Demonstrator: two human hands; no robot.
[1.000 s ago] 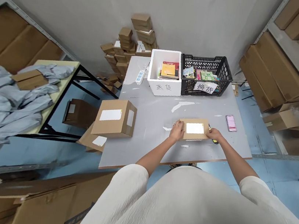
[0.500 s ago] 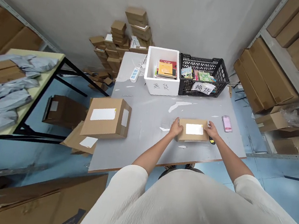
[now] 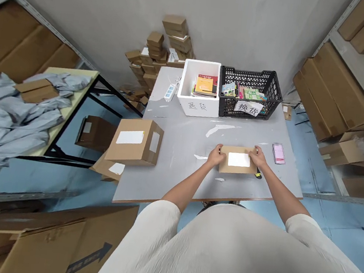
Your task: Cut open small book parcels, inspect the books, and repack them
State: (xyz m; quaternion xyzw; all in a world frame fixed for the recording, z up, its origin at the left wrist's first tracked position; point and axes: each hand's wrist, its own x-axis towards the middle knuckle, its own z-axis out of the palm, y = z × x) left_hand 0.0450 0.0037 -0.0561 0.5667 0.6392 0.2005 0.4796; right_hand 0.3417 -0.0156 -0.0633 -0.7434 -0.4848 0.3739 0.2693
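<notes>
A small cardboard box [image 3: 237, 170] with a white label [image 3: 239, 159] on top lies near the front edge of the grey table. My left hand [image 3: 216, 155] grips its left end, thumb at the upper left edge. My right hand [image 3: 258, 157] is closed on the opposite end, with its thumb on top beside the label. By the box's lower right corner sits a black and yellow tool [image 3: 258, 174], partly hidden, its kind unclear. A phone [image 3: 279, 154] with a pink blurred screen rests to the right.
A larger labelled carton [image 3: 135, 143] stands on the table's left side. Behind are a white foam bin [image 3: 198, 107] and a black crate [image 3: 251, 96], both holding books. A power strip [image 3: 170, 92] lies back left. Grey parcels [image 3: 33, 111] cover the side table; shelves of cartons flank the right.
My right thumb has moved from the box's right edge onto its top, by the label. The camera view has shifted slightly; the box stays at about the same spot on the table.
</notes>
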